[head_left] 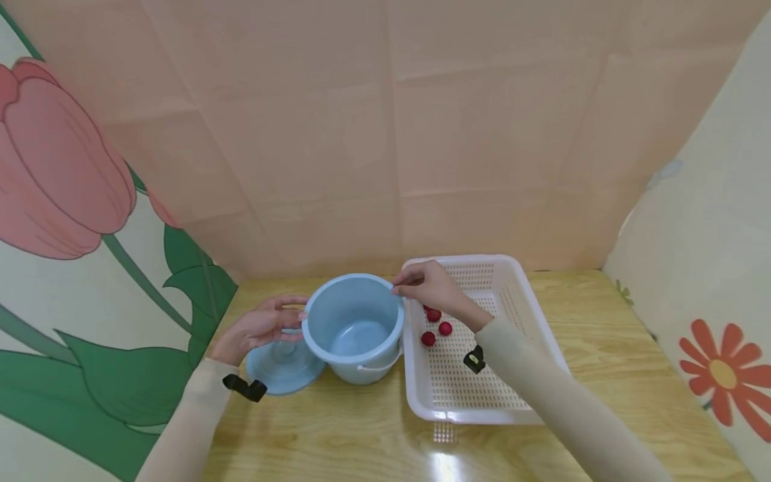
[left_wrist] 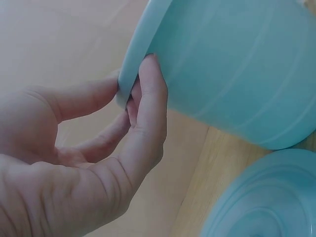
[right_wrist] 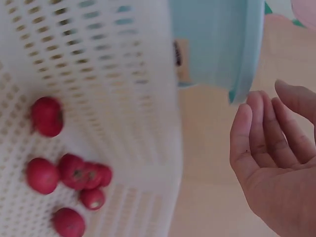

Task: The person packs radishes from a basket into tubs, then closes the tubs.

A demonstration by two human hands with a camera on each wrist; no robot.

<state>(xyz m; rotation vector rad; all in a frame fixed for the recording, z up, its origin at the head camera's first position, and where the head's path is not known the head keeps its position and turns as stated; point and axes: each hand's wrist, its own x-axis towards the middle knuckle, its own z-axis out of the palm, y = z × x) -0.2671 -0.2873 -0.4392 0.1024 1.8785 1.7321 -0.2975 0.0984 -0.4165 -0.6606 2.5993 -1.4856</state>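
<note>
A light blue plastic bucket [head_left: 361,375] stands upright, its mouth facing up and its inside bare. My left hand [head_left: 268,326] pinches the bucket's rim on the left, with the thumb on the inner side and fingers under the lip, as the left wrist view shows. At the opposite side, my right hand [head_left: 436,288] hovers by the rim, fingertips right at its edge. In the right wrist view the thumb stands apart from the loosely bent fingers [right_wrist: 242,133], nothing between them. Several small red fruits, like hawthorns [right_wrist: 43,175], lie in a white perforated basket [head_left: 415,395].
A round blue lid [head_left: 283,375] lies on the wooden table [head_left: 337,428] left of the bucket, partly under my left hand. The bucket's thin handle [head_left: 382,368] hangs down at the front. The basket stands close on the bucket's right. A beige-covered wall [head_left: 385,167] rises behind.
</note>
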